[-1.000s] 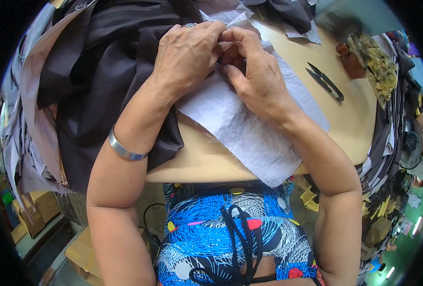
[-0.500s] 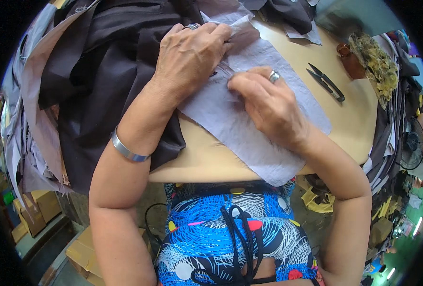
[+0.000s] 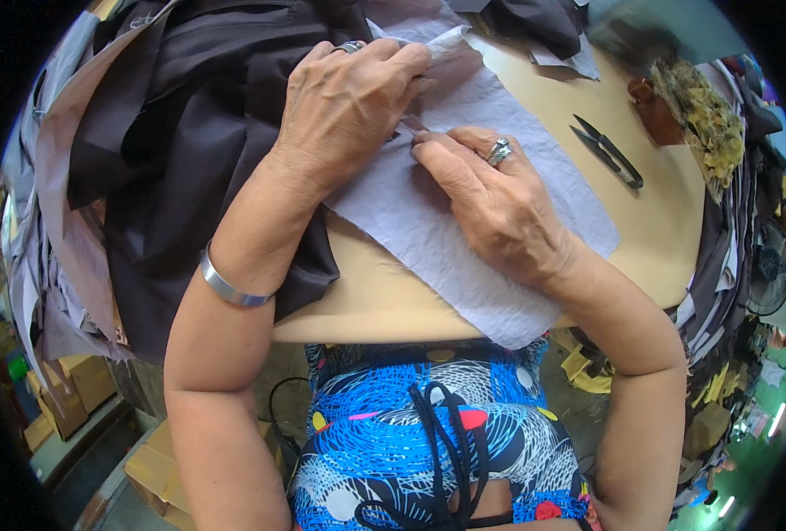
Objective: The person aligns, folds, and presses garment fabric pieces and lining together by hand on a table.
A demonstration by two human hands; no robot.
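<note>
A lavender-grey piece of cloth (image 3: 499,230) lies across the table, one corner hanging over the near edge. Joined to it or lying against it on the left is a heap of dark brown fabric (image 3: 189,168). My left hand (image 3: 353,111), wearing a ring, is closed on the grey cloth near where the two fabrics meet, its fingertips partly hidden. Close to its right, my right hand (image 3: 499,190) pinches at the same spot, thumb and forefinger together. A thin pale sliver (image 3: 415,124) shows at those fingertips; whether it is a tool or a fold of cloth is unclear.
Black thread snips (image 3: 607,152) rest on the pale tabletop (image 3: 366,292) right of the cloth. Beyond them are a brown container (image 3: 654,111) and a clump of yellowish scraps (image 3: 707,124). Fabric piles hang over both table sides; a fan (image 3: 769,265) stands far right.
My right hand has moved slightly left and up, bringing its pinched fingertips nearer the left hand. The left hand has shifted a little to the left, still on the cloth.
</note>
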